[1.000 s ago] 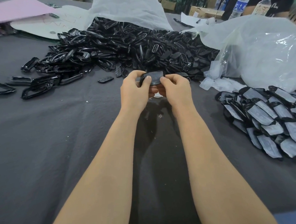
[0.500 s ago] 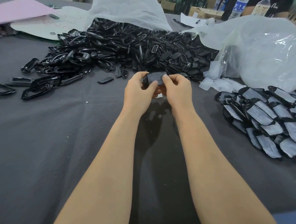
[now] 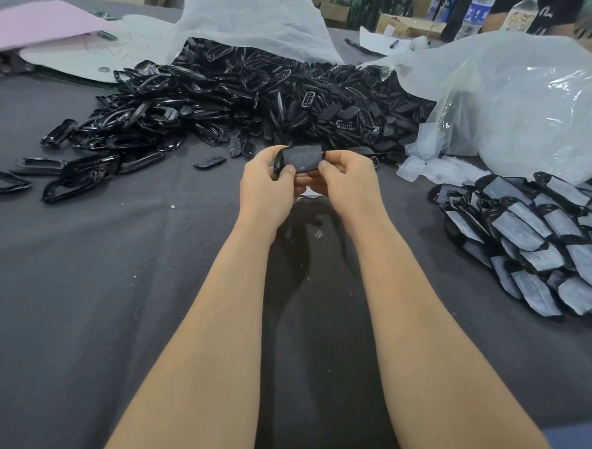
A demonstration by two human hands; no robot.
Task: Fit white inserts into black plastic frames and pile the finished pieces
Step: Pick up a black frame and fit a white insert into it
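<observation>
As left hand (image 3: 268,188) holds glossy frame (image 3: 277,160), right (image 3: 349,182) pinches.

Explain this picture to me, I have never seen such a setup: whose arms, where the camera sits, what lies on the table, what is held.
No machine here: a person works bare-handed, and the one camera sits on their head, looking forward and down, so the arms enter from below. The left hand and right hand pinch one black frame with a greyish insert in it. On the grey cloth lie a heap of black parts behind the hands, a pile of finished pieces at the right, and a clear plastic bag beyond it.
</observation>
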